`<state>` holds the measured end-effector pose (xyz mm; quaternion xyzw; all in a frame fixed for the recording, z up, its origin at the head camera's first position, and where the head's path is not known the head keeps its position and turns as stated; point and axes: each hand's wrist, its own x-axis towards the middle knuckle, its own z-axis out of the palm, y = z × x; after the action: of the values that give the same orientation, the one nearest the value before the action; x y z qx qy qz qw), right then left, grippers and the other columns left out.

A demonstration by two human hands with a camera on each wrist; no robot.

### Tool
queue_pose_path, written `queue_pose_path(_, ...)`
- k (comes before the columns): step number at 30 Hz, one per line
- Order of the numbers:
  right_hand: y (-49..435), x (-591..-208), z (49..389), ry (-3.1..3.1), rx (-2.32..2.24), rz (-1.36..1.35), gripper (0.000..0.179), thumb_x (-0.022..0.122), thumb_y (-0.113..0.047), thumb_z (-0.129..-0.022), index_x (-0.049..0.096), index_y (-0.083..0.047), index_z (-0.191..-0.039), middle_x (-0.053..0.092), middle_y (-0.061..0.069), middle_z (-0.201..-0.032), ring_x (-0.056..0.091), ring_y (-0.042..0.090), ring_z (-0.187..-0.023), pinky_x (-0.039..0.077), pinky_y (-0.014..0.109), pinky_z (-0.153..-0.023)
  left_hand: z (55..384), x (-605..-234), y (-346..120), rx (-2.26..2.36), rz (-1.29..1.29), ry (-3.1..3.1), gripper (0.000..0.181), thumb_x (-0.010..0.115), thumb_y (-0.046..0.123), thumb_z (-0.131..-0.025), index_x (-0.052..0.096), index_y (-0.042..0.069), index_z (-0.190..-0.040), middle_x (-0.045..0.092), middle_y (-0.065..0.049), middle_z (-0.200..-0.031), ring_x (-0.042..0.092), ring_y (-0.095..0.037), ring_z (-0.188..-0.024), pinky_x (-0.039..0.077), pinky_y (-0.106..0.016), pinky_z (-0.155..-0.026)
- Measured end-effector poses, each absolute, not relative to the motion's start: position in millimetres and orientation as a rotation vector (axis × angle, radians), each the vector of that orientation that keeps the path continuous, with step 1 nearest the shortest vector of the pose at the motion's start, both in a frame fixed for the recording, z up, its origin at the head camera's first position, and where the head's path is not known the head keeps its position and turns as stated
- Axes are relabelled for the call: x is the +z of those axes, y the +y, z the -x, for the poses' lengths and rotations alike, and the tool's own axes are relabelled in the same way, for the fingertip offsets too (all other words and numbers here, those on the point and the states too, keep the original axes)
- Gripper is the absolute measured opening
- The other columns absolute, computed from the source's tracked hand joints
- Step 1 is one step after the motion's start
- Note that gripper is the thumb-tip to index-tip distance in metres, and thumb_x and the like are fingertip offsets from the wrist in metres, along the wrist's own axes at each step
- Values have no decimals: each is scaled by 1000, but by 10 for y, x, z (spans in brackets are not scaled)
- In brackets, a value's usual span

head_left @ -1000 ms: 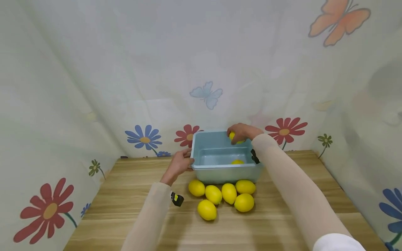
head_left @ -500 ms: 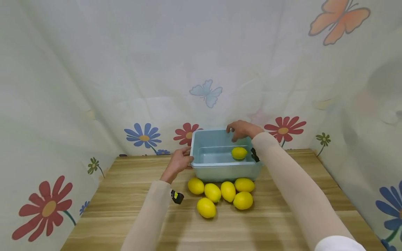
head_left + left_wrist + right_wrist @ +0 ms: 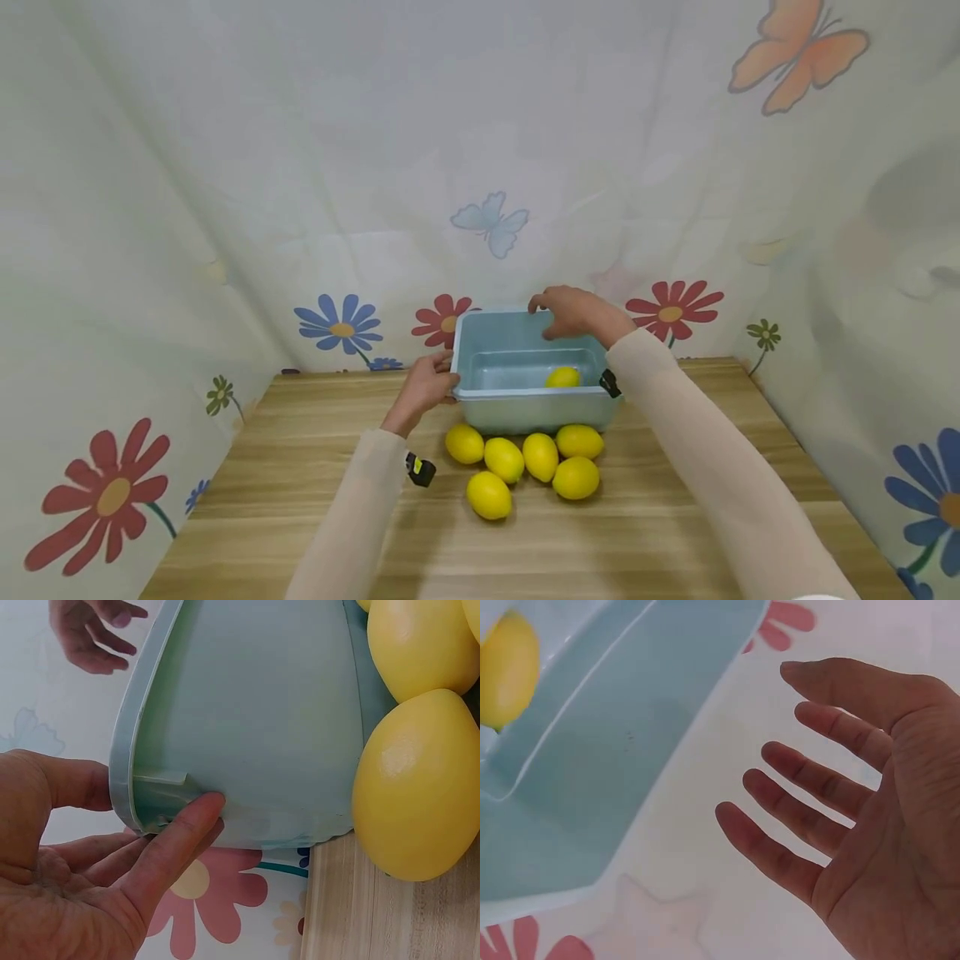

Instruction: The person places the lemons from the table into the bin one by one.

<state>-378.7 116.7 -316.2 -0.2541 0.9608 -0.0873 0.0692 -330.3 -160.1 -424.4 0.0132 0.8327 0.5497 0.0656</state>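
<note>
Our left hand [image 3: 427, 385] grips the bin [image 3: 536, 414] at its left; our right hand [image 3: 579, 315] hovers empty at its far side. A lemon [image 3: 563, 378] shows inside, near right. We seem to be loading; next likely calls for reaching near for the loose lemons [image 3: 489, 495].

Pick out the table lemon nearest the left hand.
The leftmost lemon, by the near left corner of the bin; the other five lemons on the table all lie farther right.

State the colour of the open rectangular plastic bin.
Pale blue with a greenish tint; the rectangular plastic bin shows best in the head view.
</note>
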Motion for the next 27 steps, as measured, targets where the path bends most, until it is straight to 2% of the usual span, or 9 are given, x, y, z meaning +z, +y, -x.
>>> queue_pose_path(6, 1123, -3177, 3544, 2955, -252, 878, 48, 71, -30, -89, 58, -20, -133, 55, 8, -139, 54, 29, -121, 46, 48, -108, 3272, -4259, -1624, 1661, -6, 2492, 60, 58, 11, -91, 42, 11, -149, 54, -16, -144, 65, -34, -111, 61, -43, -81)
queue_pose_path(12, 1142, -3199, 3265, 3012, -234, 993, 47, 71, -30, -89, 59, -17, -132, 57, 9, -136, 57, 28, -118, 49, 45, -104, 3247, -4262, -1626, 1666, 16, 2490, 59, 58, 11, -92, 42, 11, -149, 56, -14, -142, 65, -32, -110, 58, -49, -88)
queue_pose_path(20, 1301, -3392, 2927, 3011, -295, 1157, 45, 73, -30, -88, 61, -16, -129, 60, 7, -129, 59, 25, -112, 52, 41, -100, 3272, -4287, -1606, 1654, 0, 2486, 61, 58, 11, -91, 42, 13, -150, 52, -16, -146, 64, -35, -113, 62, -38, -77)
queue_pose_path(27, 1351, -3453, 2653, 3051, -324, 1274, 43, 74, -27, -86, 62, -17, -126, 60, 5, -125, 59, 25, -114, 52, 42, -99, 3301, -4270, -1603, 1653, 5, 2505, 60, 58, 11, -91, 42, 15, -149, 54, -13, -144, 66, -33, -110, 61, -40, -79)
